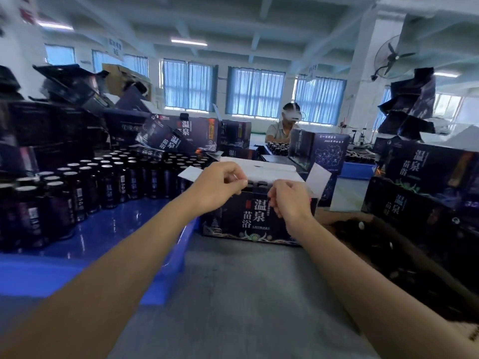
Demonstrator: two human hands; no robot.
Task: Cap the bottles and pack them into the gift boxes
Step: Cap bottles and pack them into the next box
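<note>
A dark gift box (254, 221) with white Chinese lettering stands open on the grey table in front of me. Its white flaps (272, 169) stick up and out. Dark capped bottle tops (255, 184) show inside it. My left hand (220, 186) pinches the near front flap at the box's left. My right hand (291, 200) pinches the same edge further right. Several dark bottles with silvery tops (103, 182) stand in rows in a blue tray (85, 244) on my left.
Stacks of dark gift boxes (64, 120) pile up behind the tray and on the right (427, 172). A brown carton of dark caps (388, 244) sits at the right. Another person (282, 125) sits across the table. Bare grey tabletop (233, 307) lies near me.
</note>
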